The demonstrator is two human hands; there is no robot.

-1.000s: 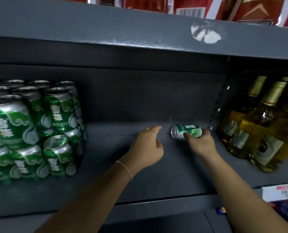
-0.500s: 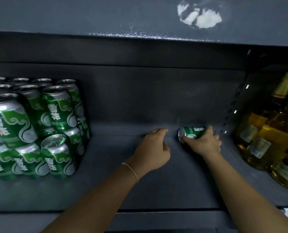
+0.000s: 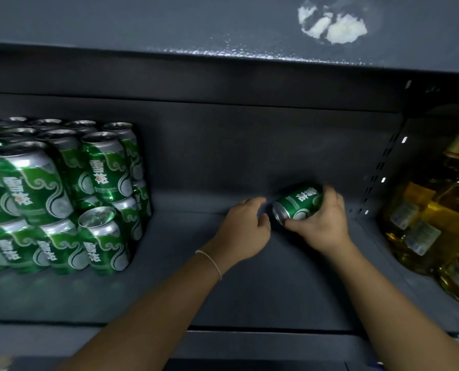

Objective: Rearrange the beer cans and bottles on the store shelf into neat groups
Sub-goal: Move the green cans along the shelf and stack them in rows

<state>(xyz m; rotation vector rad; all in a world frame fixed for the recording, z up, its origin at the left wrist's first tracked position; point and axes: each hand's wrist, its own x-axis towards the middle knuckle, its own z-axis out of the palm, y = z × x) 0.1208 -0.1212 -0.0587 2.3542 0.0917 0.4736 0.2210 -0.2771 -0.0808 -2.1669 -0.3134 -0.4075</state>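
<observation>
The dark grey metal store shelf (image 3: 249, 295) carries a two-tier block of upright green-and-silver beer cans (image 3: 62, 194) at its left end and a cluster of amber glass bottles with gold foil necks (image 3: 434, 218) beyond the perforated upright at its right end, with a wide bare stretch between them. Deep on that stretch, near the back wall and closer to the right end than the left, is the single stray green aluminium beer can (image 3: 299, 203), tipped on its side. The right hand (image 3: 322, 223) grasps it, fingers wrapped over the body and thumb at the near side. The left hand (image 3: 243, 228) holds nothing, fingers loosely curled, just beside the can's silver lid. To do this step well, I would judge the right hand should bring the can upright before it travels, carry it across to the left-end block, and set it flush in the front row, label facing the front edge, without knocking the stacked upper tier. The can's long axis runs slantwise, lid toward the front-left, base toward the back-right corner.
</observation>
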